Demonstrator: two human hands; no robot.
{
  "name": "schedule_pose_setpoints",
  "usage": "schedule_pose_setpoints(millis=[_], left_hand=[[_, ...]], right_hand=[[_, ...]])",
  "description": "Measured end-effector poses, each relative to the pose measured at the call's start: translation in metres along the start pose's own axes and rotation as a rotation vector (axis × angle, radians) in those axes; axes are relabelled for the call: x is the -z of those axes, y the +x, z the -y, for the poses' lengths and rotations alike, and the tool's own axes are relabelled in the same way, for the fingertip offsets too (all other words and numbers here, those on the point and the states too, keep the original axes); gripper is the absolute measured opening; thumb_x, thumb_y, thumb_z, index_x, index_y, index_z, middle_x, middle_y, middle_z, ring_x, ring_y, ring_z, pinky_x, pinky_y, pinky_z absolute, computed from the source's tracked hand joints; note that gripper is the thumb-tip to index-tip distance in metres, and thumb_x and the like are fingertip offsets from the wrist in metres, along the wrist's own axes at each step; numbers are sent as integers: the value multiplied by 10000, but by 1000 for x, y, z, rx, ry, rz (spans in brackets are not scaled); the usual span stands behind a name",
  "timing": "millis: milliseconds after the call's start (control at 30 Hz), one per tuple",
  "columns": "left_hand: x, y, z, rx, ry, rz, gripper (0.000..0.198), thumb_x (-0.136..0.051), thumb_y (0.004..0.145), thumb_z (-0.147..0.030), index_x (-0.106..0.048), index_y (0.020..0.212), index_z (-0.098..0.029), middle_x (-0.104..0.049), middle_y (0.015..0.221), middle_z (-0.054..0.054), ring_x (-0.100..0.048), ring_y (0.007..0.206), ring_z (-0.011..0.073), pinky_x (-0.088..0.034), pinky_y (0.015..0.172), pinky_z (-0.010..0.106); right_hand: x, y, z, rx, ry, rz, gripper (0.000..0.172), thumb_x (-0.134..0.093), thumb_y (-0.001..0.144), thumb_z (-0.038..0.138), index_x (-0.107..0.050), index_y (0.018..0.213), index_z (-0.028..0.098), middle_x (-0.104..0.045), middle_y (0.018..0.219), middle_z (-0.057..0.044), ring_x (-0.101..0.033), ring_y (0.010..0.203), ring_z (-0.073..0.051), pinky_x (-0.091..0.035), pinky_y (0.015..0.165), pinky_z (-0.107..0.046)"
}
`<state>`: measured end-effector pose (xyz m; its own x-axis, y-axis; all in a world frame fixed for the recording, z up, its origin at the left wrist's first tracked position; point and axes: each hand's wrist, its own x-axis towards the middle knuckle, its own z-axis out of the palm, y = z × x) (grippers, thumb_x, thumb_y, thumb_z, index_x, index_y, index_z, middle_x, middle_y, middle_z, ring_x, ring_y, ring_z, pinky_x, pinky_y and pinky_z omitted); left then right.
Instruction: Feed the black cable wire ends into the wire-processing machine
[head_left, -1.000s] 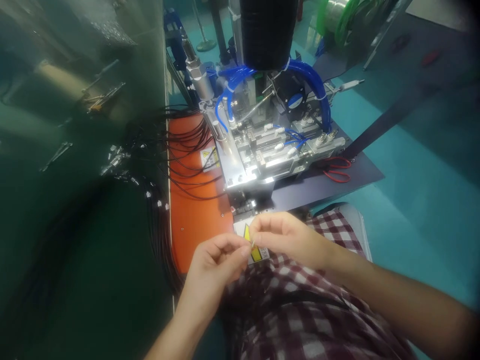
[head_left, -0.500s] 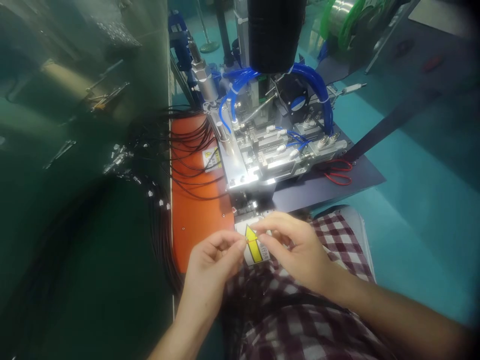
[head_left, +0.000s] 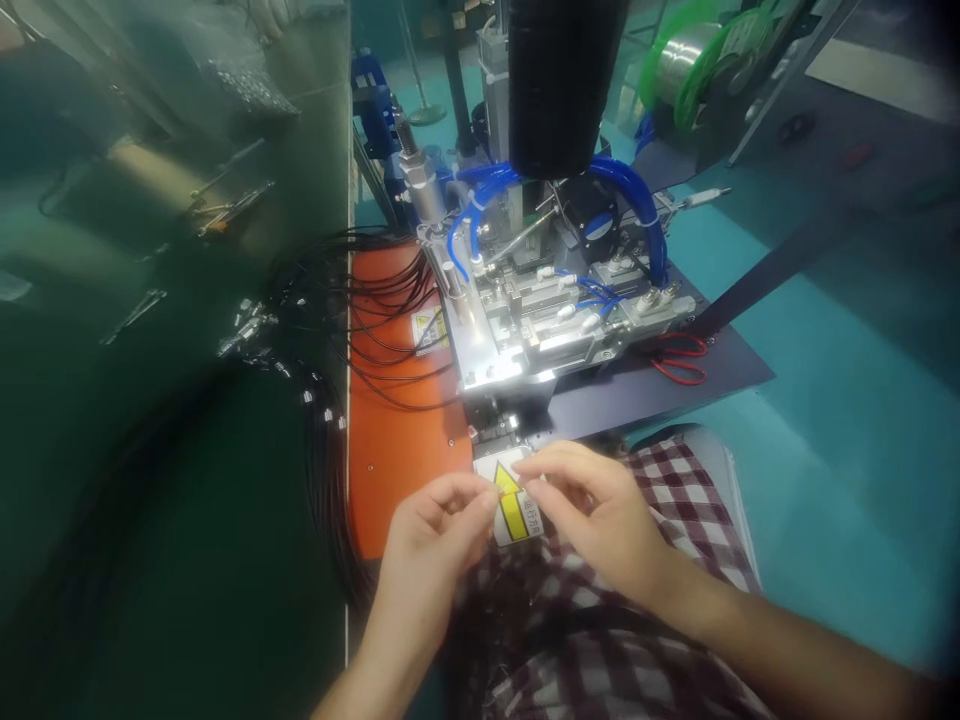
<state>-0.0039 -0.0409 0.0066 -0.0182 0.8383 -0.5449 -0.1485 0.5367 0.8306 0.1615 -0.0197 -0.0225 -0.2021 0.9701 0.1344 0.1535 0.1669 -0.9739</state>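
Over a white plate with a yellow arrow (head_left: 514, 524), my two hands meet with their fingertips a short way apart. Thumb and forefinger of my left hand (head_left: 439, 535) are pinched together. A very thin, short strand (head_left: 513, 493), perhaps a wire, spans the small gap to my right hand (head_left: 604, 525). The right thumb appears to be at the strand's other end, with the fingers curled behind it. Its forefinger tip lies a little above the thumb. What the strand is made of is too small to tell.
Beyond my hands stands a metal machine (head_left: 540, 320) with blue air tubes (head_left: 637, 190). Black cables (head_left: 322, 500) lie over the orange plate (head_left: 405, 450) and dark green bench at left. Red-handled scissors (head_left: 682, 360) lie right of the machine. A green wire spool (head_left: 686, 65) hangs behind.
The view has tilted slightly, so the scene sits a little lower and further right. Both hands keep nearly the same pose, with the strand still between them.
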Motion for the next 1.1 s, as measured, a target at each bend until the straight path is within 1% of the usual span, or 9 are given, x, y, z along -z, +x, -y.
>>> schedule_pose_setpoints(millis=[133, 300, 533, 633, 700, 767, 833, 1000, 1100], left_hand=[[-2, 1, 0, 8, 12, 12, 325, -759, 717, -439, -644, 747, -137, -393, 485, -84, -223, 428, 14, -159, 424, 159], [0, 7, -1, 0, 52, 51, 312, -740, 740, -444, -659, 770, -144, -395, 503, -78, -225, 441, 20, -179, 424, 156], [3, 24, -3, -30, 101, 30, 282, -703, 768, -441, -666, 795, -163, -382, 505, -79, -241, 449, 32, -243, 441, 154], [3, 33, -7, -30, 100, 13, 272, -697, 760, -434, -658, 759, -165, -344, 475, -90, -222, 429, 35, -283, 436, 166], [3, 37, -9, -16, 81, -2, 269, -713, 733, -421, -654, 744, -159, -333, 460, -94, -210, 417, 32, -250, 417, 164], [4, 40, -11, 0, 51, -13, 276, -734, 700, -407, -651, 733, -146, -353, 459, -90, -206, 412, 26, -190, 404, 162], [6, 40, -11, 17, 27, -9, 293, -739, 690, -410, -647, 737, -137, -386, 473, -80, -222, 413, 22, -162, 406, 164], [9, 37, -9, 22, 20, -3, 306, -727, 710, -425, -642, 751, -134, -348, 445, -92, -221, 414, 26, -152, 413, 167], [9, 36, -8, 17, 19, 1, 305, -729, 716, -424, -644, 759, -134, -336, 433, -97, -213, 413, 26, -148, 411, 167]], right_hand=[[-1, 2, 3, -79, 39, 36, 129, -601, 835, 152, -712, 882, 197, -649, 778, -10, -505, 546, -94, -407, 476, -227], [1, 15, 11, -188, 107, 105, 77, -614, 812, 180, -690, 805, 168, -606, 670, 7, -488, 528, -96, -391, 477, -225], [-2, 31, 10, -179, 29, 135, 123, -584, 855, 208, -636, 751, 167, -613, 699, -4, -547, 623, -126, -434, 568, -251], [-3, 34, 4, -172, -4, 98, 148, -561, 891, 228, -619, 764, 179, -589, 669, 18, -518, 573, -106, -417, 531, -234], [-2, 36, 0, -123, -48, 42, 123, -559, 898, 215, -631, 803, 185, -617, 715, 13, -541, 601, -107, -429, 546, -230], [-1, 37, -2, -25, -113, 0, 95, -567, 891, 176, -656, 862, 189, -653, 809, -5, -587, 693, -120, -461, 617, -235], [0, 37, -1, 50, -157, 9, 117, -574, 879, 140, -676, 908, 189, -665, 858, -17, -612, 762, -131, -481, 677, -244], [-3, 36, 4, 82, -183, 50, 137, -587, 871, 124, -692, 938, 181, -670, 848, -31, -630, 768, -143, -503, 671, -253], [-4, 37, 5, 166, -204, 54, 137, -592, 865, 99, -694, 933, 161, -674, 847, -46, -634, 769, -143, -510, 681, -253]])
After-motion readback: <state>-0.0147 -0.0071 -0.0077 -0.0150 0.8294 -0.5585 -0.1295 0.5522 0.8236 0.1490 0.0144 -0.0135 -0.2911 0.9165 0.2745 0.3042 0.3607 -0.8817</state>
